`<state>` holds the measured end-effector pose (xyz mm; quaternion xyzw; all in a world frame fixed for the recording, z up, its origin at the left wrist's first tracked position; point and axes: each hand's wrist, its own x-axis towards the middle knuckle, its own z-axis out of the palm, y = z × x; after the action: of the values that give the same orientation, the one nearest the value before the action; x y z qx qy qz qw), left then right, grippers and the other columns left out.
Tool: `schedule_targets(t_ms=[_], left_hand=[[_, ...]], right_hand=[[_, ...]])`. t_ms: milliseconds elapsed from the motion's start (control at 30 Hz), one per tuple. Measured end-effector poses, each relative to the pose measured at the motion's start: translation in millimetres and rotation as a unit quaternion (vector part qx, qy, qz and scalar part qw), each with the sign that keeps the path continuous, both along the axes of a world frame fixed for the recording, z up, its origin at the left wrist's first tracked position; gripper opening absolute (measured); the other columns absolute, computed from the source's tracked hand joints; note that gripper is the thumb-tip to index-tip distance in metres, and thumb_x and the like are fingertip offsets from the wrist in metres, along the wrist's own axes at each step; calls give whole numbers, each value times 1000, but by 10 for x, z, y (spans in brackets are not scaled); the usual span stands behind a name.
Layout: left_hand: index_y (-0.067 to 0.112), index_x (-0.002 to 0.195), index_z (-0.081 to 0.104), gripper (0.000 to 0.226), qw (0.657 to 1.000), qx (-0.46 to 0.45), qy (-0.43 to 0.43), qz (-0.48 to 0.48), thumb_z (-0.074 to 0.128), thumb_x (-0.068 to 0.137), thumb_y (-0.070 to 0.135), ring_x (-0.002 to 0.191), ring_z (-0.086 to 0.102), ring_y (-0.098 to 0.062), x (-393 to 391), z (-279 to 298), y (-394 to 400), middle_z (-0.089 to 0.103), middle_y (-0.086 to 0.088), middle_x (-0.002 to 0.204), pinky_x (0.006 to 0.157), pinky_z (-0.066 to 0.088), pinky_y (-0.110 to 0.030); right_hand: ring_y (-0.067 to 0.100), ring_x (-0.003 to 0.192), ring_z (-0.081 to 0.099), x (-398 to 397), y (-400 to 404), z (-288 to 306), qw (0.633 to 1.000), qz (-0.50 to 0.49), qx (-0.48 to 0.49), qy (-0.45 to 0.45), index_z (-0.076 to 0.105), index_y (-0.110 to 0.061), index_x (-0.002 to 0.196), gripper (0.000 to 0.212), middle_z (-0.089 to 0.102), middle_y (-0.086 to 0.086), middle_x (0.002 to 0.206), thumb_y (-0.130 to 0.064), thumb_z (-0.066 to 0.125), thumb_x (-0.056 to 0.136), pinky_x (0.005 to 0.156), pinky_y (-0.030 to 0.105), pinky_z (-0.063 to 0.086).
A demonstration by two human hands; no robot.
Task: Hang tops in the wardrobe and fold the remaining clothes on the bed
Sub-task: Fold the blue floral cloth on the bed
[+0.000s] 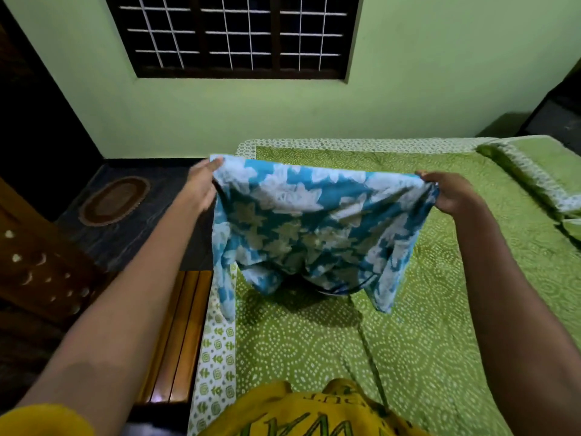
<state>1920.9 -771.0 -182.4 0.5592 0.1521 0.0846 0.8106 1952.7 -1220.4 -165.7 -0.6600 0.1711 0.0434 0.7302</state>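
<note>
A blue garment with a white and pale green flower print (314, 225) hangs spread out in the air above the bed (440, 309). My left hand (201, 187) pinches its upper left corner. My right hand (449, 193) grips its upper right corner. The top edge is stretched almost level between the two hands, and the lower parts dangle just above the green patterned bedsheet. Something dark lies on the sheet under the garment, mostly hidden by it.
Green pillows (540, 174) lie at the bed's far right. The bed's wooden frame (176, 335) runs along its left side. An oval mat (114, 199) lies on the dark floor at left. A barred window (232, 36) is in the green wall ahead.
</note>
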Motion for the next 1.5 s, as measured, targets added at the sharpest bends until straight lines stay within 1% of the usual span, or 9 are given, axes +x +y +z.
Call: schedule_targets(t_ms=[100,200,367,633,833,1067,1200,1300,1500], left_hand=[[2,94,58,19,997,-47,1,-61,42,98,11,68,68,-15,95,147,-22,71,-9,80,72,56,-27],[0,106,58,23,993,23,62,-99,46,97,18,60,67,-16,163,138,-25,71,-9,81,58,57,-26],[6,84,58,10,999,-32,-17,-35,60,90,15,76,65,-20,240,362,-38,64,-12,90,81,56,-37],[5,75,62,18,998,28,-34,-41,55,92,7,56,66,-13,330,589,-51,69,-2,62,61,56,-26],[5,75,57,16,999,24,-17,-18,57,89,0,57,64,-10,257,453,-127,67,1,56,71,55,-23],[10,105,43,40,993,110,-30,7,61,80,-16,67,59,-12,155,412,-154,59,-8,80,69,53,-24],[-3,121,58,47,914,399,-18,-69,70,76,-8,59,54,3,136,327,-21,61,-8,85,62,47,-9],[-1,112,66,33,856,511,-47,-65,70,80,0,77,57,-2,82,320,59,69,-13,98,76,46,-21],[0,106,64,21,899,431,-46,-67,60,86,-5,67,53,-4,-15,425,65,63,9,71,66,45,-16]], right_hand=[[12,66,67,-8,-10,174,993,31,100,-46,59,-10,94,11,71,0,71,-5,55,84,71,27,54],[11,57,67,-51,-6,223,997,76,6,-15,60,-9,86,12,68,1,71,0,52,86,66,26,55],[9,63,68,-21,-56,373,989,37,102,-105,73,-17,76,43,71,-4,66,5,40,92,64,23,55],[8,62,65,49,-105,470,988,30,37,-144,69,-11,89,33,71,-3,65,12,44,88,67,19,55],[10,65,65,22,-125,363,993,36,28,-109,60,-10,93,36,69,-3,61,17,37,86,65,18,55],[0,46,55,-104,-71,236,944,22,-289,-158,61,3,113,43,60,-14,48,21,60,74,47,5,41],[18,66,54,-101,-133,128,854,-2,-479,-204,72,4,96,23,68,12,73,-4,75,74,46,11,34],[15,65,55,-115,-202,110,873,-19,-435,-221,73,3,92,21,67,12,78,-9,77,75,51,12,37],[2,57,62,-255,-145,262,974,36,-158,-155,65,2,95,21,67,-7,59,15,60,79,62,10,53]])
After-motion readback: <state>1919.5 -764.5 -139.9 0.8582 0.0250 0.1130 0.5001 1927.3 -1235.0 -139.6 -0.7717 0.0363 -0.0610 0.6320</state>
